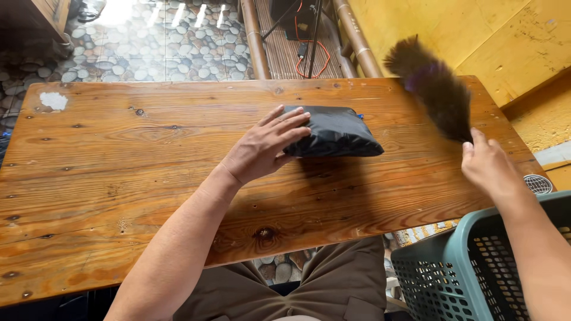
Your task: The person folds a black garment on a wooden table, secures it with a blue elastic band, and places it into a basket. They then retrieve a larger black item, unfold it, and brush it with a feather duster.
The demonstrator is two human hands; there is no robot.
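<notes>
The left hand (264, 145) lies flat and unclenched, its fingers spread over the left end of a black folded pouch (336, 134) that sits near the middle of the wooden bench (119, 172). The right hand (491, 166) is clenched around the handle of a brown feather duster (431, 86), whose blurred plumes hang above the bench's far right corner, well apart from the pouch. A teal plastic basket (464, 267) stands beside the bench at the lower right.

Wooden table (119, 178), pebble-patterned floor (148, 47), yellow wall (476, 30), bamboo poles (253, 35), bright daylight
</notes>
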